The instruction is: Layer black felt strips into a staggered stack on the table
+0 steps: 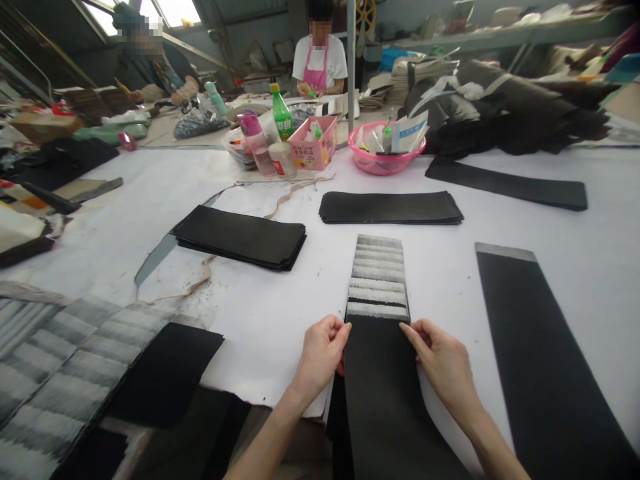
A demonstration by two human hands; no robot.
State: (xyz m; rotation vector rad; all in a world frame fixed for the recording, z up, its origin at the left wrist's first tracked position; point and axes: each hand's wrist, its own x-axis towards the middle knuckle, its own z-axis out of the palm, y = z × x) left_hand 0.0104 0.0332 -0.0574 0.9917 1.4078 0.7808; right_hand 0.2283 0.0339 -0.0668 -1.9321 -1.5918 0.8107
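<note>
A long black strip of sheet material is held between both hands by the corners of its far end. My left hand pinches the left corner; my right hand pinches the right one. The strip's near part bends down toward me, past the bottom of the view. Just beyond its far edge lies a row of overlapping black pieces with whitish-grey coated bands. On the right rests another long black strip with a grey band along its far end.
Stacks of black strips lie beyond my hands, one at left and one in the middle; another black strip is farther right. Grey-banded sheets cover the near left. A pink basin and green bottle stand farther back. Two people work behind.
</note>
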